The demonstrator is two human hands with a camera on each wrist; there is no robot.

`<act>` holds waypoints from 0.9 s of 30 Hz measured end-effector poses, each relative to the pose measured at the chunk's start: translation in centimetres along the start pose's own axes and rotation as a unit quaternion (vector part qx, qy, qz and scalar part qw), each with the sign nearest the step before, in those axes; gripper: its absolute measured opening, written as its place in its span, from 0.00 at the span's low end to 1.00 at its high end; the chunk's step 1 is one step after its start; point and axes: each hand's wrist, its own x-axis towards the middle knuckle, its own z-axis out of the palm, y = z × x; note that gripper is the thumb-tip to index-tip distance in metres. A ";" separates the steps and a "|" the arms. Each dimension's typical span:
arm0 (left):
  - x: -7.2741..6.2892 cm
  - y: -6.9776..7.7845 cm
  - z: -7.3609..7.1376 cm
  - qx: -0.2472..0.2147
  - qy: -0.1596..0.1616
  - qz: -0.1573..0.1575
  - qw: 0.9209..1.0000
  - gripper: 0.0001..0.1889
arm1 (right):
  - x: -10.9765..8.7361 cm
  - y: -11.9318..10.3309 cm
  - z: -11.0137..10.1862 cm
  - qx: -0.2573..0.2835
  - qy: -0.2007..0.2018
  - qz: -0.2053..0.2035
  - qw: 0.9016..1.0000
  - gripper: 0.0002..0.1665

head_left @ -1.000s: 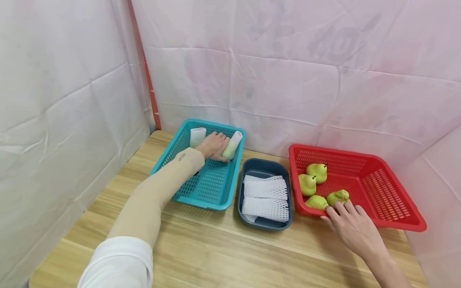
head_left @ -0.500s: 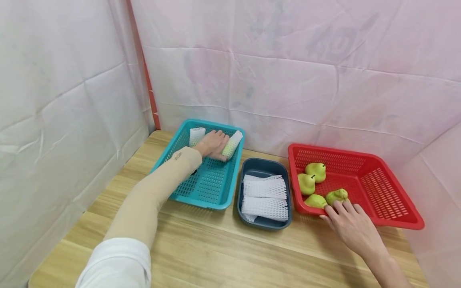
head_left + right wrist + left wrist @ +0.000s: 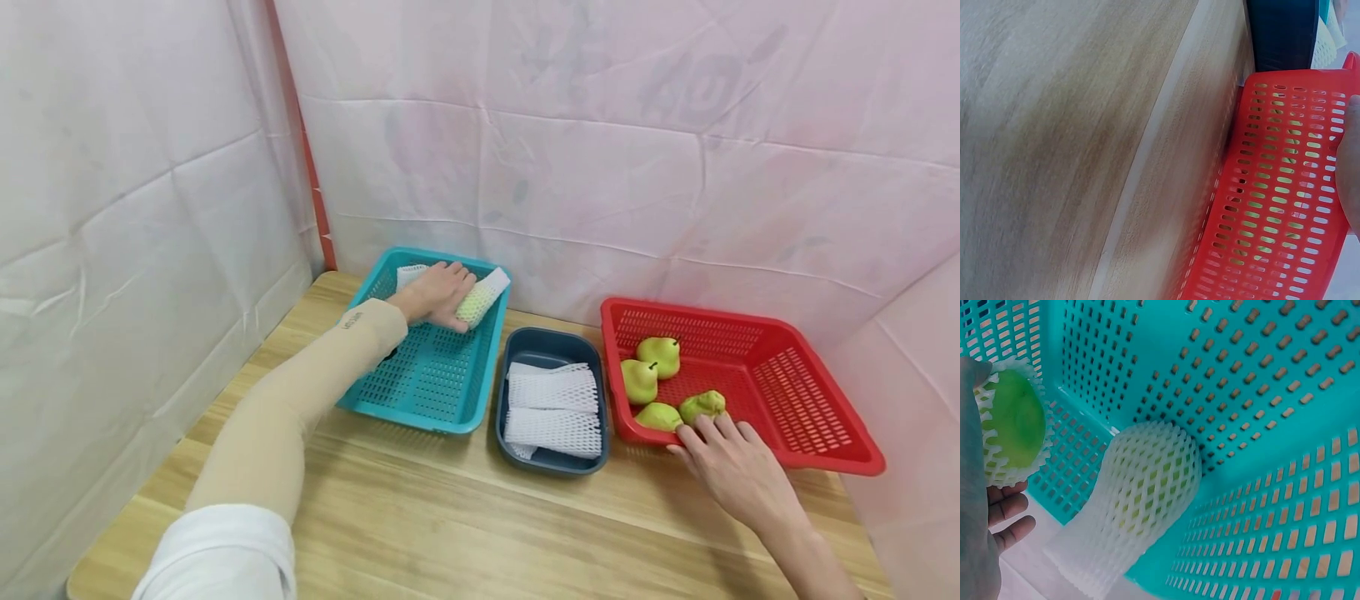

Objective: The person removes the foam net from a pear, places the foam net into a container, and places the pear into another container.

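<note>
My left hand [image 3: 438,296] reaches into the teal basket [image 3: 480,417] and holds a pear in a white foam net [image 3: 480,302] near the right wall. In the left wrist view, the bare green bottom of this pear [image 3: 1019,422] shows through the net's open end, thumb above and fingers below. A second netted pear [image 3: 1154,481] lies in the same basket, partly hidden by my hand in the head view. My right hand [image 3: 738,471] grips the near rim of the red basket [image 3: 840,462], fingertips right at a bare pear [image 3: 702,405].
Three more bare pears, one of them a green pear [image 3: 660,357], lie at the red basket's left side. Between the baskets stands a dark blue tub [image 3: 555,337] with flattened white foam nets [image 3: 553,410]. Cloth walls [image 3: 562,167] enclose the wooden table [image 3: 450,517].
My left hand and forearm have shifted slightly left, and the netted pear at that hand has moved a little left and tilted further. My right hand stays at the red basket's rim.
</note>
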 end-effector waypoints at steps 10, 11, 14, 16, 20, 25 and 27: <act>-1.5 -0.4 -2.0 0.015 0.003 0.008 1.000 0.45 | -0.1 0.2 0.0 0.003 0.002 0.001 1.000 0.33; -1.7 -0.4 -2.2 0.015 0.002 0.010 1.000 0.45 | -0.1 0.2 0.0 0.003 0.005 0.001 1.000 0.33; -2.1 -0.4 -2.7 0.008 0.003 0.012 1.000 0.46 | -0.2 0.3 -0.1 0.004 0.009 0.000 1.000 0.34; -2.4 -0.4 -2.8 0.004 0.006 0.011 1.000 0.46 | -0.2 0.3 -0.1 0.004 0.007 0.001 1.000 0.33; -3.0 -0.5 -3.0 -0.003 0.021 0.004 1.000 0.45 | -0.2 0.3 -0.1 0.001 0.003 0.002 1.000 0.32; -4.0 -0.5 -3.7 -0.008 0.036 0.008 0.999 0.45 | -0.1 0.2 -0.2 0.004 0.006 0.002 1.000 0.33; -4.4 -0.4 -4.1 -0.009 0.040 0.012 0.999 0.45 | -0.1 0.2 -0.2 0.005 0.005 0.003 1.000 0.34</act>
